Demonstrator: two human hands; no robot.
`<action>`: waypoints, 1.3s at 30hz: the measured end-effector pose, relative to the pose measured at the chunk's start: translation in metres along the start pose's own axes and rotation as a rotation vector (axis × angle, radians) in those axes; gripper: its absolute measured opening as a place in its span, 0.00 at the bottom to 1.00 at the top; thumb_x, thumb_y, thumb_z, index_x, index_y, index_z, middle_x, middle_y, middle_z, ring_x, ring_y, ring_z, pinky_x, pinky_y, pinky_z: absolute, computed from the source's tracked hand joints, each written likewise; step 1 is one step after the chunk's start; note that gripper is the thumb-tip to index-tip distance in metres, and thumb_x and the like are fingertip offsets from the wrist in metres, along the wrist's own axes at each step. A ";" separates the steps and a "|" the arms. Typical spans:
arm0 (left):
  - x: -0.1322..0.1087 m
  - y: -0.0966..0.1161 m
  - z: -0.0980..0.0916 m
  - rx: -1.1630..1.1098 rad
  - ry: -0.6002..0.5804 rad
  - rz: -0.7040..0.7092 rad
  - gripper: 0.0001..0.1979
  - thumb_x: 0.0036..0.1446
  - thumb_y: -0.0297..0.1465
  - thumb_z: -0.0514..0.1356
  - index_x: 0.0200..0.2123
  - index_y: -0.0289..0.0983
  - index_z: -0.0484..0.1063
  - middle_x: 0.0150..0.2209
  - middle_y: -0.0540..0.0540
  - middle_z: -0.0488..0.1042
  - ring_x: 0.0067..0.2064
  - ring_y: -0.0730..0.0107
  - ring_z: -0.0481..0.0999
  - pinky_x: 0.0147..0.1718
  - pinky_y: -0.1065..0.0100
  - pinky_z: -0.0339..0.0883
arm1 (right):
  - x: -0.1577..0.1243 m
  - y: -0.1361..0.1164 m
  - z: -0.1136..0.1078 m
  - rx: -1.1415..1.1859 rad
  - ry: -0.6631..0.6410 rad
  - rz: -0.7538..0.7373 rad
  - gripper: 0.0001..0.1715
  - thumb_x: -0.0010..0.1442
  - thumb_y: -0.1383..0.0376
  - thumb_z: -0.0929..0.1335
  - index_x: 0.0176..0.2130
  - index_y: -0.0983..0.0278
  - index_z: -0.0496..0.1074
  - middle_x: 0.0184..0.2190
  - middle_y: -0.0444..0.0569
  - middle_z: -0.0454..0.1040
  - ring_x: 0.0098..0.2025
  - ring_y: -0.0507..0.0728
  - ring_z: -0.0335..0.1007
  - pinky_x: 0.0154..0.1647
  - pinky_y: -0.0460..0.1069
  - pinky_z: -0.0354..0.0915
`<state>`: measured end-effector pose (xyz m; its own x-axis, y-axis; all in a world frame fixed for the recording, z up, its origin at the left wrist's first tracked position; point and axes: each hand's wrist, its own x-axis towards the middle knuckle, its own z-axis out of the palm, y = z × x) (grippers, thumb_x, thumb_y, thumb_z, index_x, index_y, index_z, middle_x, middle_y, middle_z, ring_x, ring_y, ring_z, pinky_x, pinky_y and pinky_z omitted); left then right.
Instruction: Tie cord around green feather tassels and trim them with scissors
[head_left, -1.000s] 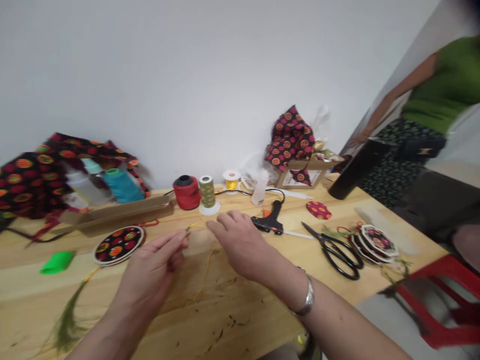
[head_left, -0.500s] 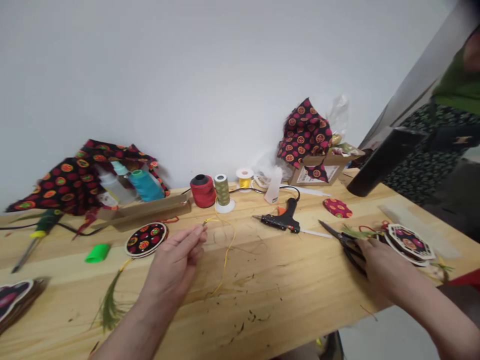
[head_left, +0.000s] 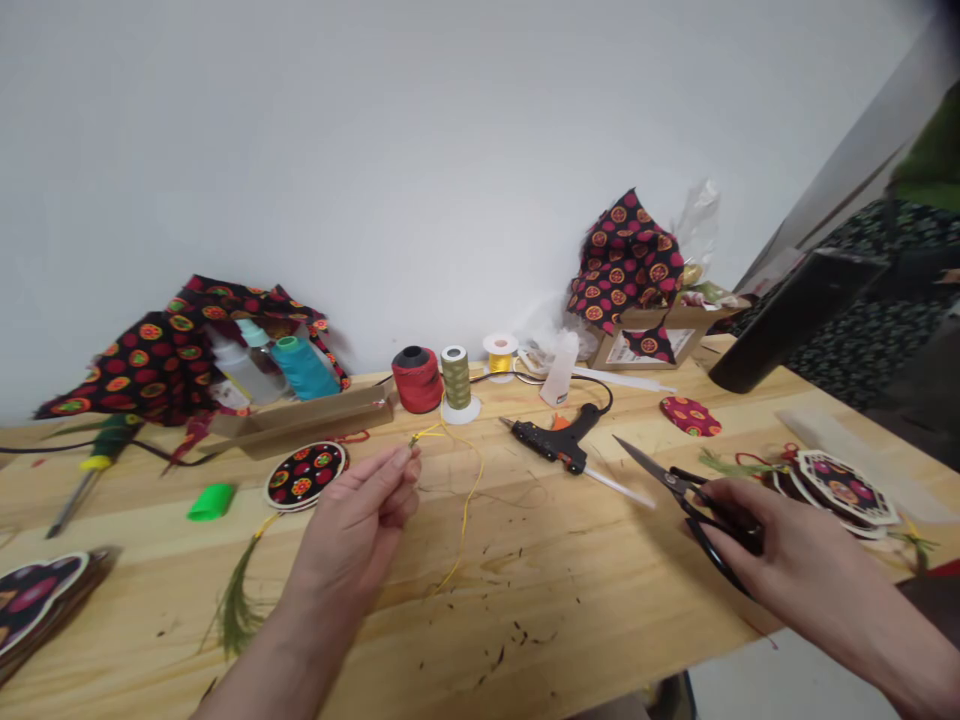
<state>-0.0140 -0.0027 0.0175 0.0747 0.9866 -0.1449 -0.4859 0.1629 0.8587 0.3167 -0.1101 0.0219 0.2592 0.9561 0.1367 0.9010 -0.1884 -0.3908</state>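
My left hand hovers over the wooden table and pinches a thin yellow thread that loops down onto the wood. To the right, my right hand grips the handles of black scissors, whose blades point left toward a black glue gun. Behind the thread stand a red spool, an olive spool and a small yellow spool. A round patterned disc with a feather lies left of my left hand.
Patterned fabric and a cardboard tray with bottles sit at the back left. A box with fabric stands at the back right. Stacked patterned pieces lie by the right edge, where another person stands. A green clip lies left.
My right hand left the thread, reached right to the scissors and took hold of them, lifting them off the table. My left hand kept pinching the thread. The view shifted right.
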 end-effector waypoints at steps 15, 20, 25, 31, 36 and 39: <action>0.000 0.000 -0.001 -0.020 -0.025 -0.003 0.07 0.46 0.29 0.67 0.24 0.30 0.74 0.20 0.53 0.65 0.18 0.86 0.50 0.14 0.80 0.47 | 0.011 -0.103 0.027 0.986 -0.719 -0.030 0.24 0.51 0.46 0.66 0.30 0.66 0.66 0.22 0.43 0.65 0.21 0.48 0.57 0.21 0.44 0.54; -0.001 0.002 0.000 -0.036 -0.030 0.008 0.07 0.46 0.29 0.67 0.23 0.31 0.73 0.20 0.53 0.65 0.18 0.85 0.49 0.14 0.80 0.48 | -0.009 -0.129 0.077 1.550 -1.220 0.111 0.40 0.50 0.35 0.58 0.32 0.70 0.67 0.22 0.50 0.70 0.16 0.48 0.63 0.14 0.42 0.55; -0.002 0.005 -0.001 -0.080 -0.048 0.020 0.07 0.46 0.27 0.67 0.23 0.32 0.72 0.20 0.54 0.65 0.18 0.84 0.49 0.14 0.79 0.48 | -0.013 -0.133 0.108 1.543 -1.354 0.260 0.45 0.48 0.32 0.56 0.31 0.71 0.68 0.19 0.47 0.69 0.14 0.48 0.63 0.12 0.42 0.58; -0.006 0.008 0.001 -0.085 -0.072 0.036 0.07 0.46 0.28 0.67 0.22 0.32 0.73 0.19 0.54 0.64 0.18 0.85 0.51 0.14 0.79 0.48 | -0.010 -0.140 0.116 1.503 -1.475 0.395 0.48 0.52 0.33 0.48 0.30 0.71 0.67 0.19 0.48 0.69 0.14 0.50 0.66 0.11 0.43 0.58; -0.012 0.008 0.005 -0.089 -0.081 0.011 0.10 0.42 0.29 0.70 0.19 0.32 0.71 0.17 0.53 0.65 0.17 0.85 0.53 0.15 0.78 0.48 | -0.002 -0.151 0.114 1.580 -1.451 0.362 0.48 0.53 0.33 0.47 0.30 0.71 0.67 0.21 0.48 0.70 0.16 0.50 0.67 0.12 0.42 0.57; -0.013 0.008 0.007 -0.084 -0.086 -0.019 0.10 0.41 0.30 0.70 0.19 0.33 0.71 0.17 0.52 0.66 0.17 0.84 0.53 0.15 0.77 0.47 | 0.002 -0.155 0.107 1.626 -1.396 0.321 0.50 0.50 0.32 0.48 0.30 0.71 0.68 0.19 0.46 0.67 0.17 0.50 0.67 0.14 0.43 0.58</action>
<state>-0.0127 -0.0146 0.0298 0.1572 0.9808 -0.1154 -0.5549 0.1844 0.8112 0.1401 -0.0547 -0.0151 -0.7332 0.5813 -0.3527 -0.3135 -0.7493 -0.5833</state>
